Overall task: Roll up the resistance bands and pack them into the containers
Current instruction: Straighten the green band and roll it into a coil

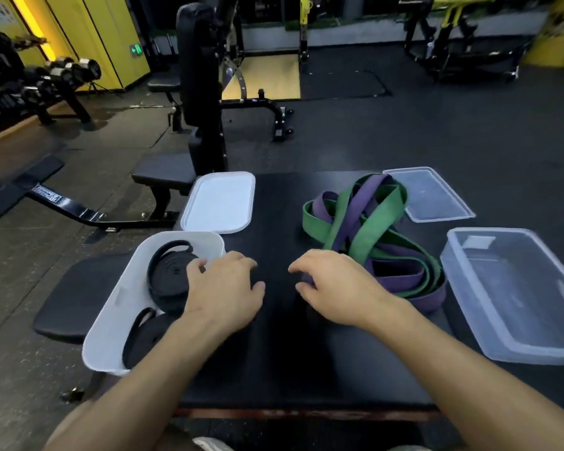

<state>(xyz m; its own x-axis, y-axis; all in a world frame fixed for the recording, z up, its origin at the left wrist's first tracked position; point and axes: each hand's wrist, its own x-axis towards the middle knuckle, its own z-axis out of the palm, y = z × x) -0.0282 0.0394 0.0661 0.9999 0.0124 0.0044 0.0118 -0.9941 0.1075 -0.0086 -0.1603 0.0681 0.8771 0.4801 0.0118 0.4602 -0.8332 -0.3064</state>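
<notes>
Left hand (223, 288), fingers apart, loose, over white container (118, 297) at tabletop (274, 359) left edge; rolled black bands (168, 278) inside. Clear container (515, 301), right edge. Green-purple bands (365, 222) tangled centre-right; right hand (336, 284) fingers curled at near end, grip I cannot tell.

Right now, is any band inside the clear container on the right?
No, the clear container is empty; the green band and purple band lie tangled on the table.
</notes>
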